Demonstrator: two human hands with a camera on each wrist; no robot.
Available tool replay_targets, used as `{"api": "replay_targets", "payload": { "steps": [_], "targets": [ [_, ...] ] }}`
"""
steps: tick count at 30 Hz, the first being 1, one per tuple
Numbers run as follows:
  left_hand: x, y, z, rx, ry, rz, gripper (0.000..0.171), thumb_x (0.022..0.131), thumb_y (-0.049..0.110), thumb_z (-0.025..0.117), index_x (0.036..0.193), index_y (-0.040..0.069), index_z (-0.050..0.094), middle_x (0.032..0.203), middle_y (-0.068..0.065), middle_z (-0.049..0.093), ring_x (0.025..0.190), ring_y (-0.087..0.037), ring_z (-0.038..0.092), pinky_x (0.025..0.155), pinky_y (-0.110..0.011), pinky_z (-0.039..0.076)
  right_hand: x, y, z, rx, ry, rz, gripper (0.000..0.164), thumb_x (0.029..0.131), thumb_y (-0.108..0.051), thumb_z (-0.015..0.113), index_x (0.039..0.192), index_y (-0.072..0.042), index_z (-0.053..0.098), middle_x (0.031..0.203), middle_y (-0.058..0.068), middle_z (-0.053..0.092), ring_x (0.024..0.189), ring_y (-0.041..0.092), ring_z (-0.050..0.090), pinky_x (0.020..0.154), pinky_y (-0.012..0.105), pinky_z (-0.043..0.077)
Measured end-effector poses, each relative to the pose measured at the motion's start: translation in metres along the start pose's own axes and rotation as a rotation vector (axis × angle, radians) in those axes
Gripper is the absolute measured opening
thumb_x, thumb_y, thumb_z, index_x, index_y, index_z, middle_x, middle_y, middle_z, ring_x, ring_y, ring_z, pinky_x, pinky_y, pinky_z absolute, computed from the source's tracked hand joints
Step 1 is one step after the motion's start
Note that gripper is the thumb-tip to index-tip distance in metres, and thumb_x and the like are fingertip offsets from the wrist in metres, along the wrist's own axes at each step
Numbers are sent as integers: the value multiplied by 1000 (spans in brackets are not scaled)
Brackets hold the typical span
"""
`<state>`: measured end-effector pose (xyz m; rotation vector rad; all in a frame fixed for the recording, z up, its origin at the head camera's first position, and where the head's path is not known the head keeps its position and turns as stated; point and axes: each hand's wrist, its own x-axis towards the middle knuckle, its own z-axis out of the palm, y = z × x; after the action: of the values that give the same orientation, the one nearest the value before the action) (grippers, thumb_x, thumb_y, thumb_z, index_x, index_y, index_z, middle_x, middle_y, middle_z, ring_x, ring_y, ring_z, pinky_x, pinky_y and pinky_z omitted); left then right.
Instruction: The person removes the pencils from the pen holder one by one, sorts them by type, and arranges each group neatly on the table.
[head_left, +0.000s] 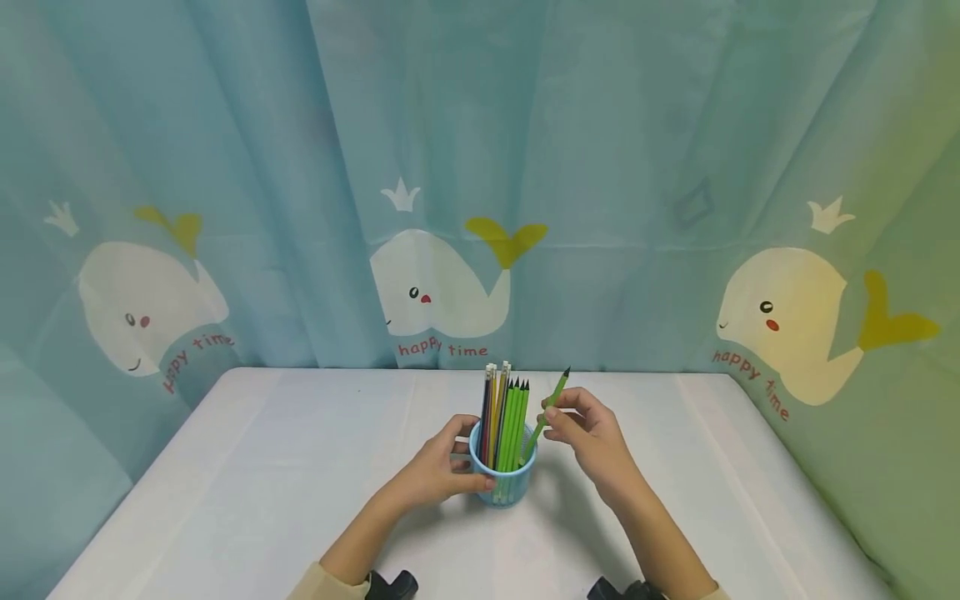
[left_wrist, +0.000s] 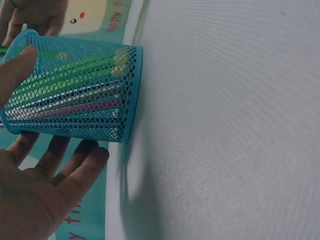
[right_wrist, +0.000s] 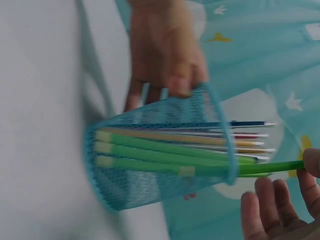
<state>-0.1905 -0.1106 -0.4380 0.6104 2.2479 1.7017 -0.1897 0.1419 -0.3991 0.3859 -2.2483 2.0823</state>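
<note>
A light-blue mesh pencil cup [head_left: 506, 493] stands upright on the white table. My left hand [head_left: 433, 473] holds it from the left, thumb on the near side and fingers around the far side. Inside the cup lean several green pencils [head_left: 513, 421] with dark tips up, beside several slimmer pencils [head_left: 491, 408] in dark, red and yellow with white ends. My right hand [head_left: 596, 437] pinches one green pencil [right_wrist: 272, 168] between thumb and fingers. That pencil tilts to the right, tip up, and its lower end is within the cup, seen through the mesh [right_wrist: 150, 192] in the right wrist view.
The white table [head_left: 285, 467] extends to both sides of the cup. Behind it hangs a blue-green curtain [head_left: 622, 167] printed with white whales, crowns and the words "happy time".
</note>
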Motion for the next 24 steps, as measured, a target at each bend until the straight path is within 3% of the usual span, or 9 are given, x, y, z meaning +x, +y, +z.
{"api": "replay_targets", "payload": {
  "steps": [12,19,24],
  "targets": [
    [0,0,1,-2,1,-17,76,80,13,84,142,7,39,140,-16,49,125,-34,57,102,-42,52,-3,-16,-25,168,23,-22,21,100,-14,60,110,3,51,107,5,63,97,23,70,85,34,60],
    [-1,-1,1,2,1,-16,75,80,14,84,140,7,40,137,-15,50,124,-32,58,103,-43,51,3,-2,-31,168,63,89,17,98,-9,62,112,-3,55,99,4,64,93,22,69,83,36,61],
    [-2,0,1,1,5,-10,76,80,15,84,141,7,40,138,-16,50,125,-34,57,104,-43,51,11,14,-32,137,62,151,22,95,-6,64,115,-4,54,97,6,64,87,18,69,80,36,62]
  ]
}}
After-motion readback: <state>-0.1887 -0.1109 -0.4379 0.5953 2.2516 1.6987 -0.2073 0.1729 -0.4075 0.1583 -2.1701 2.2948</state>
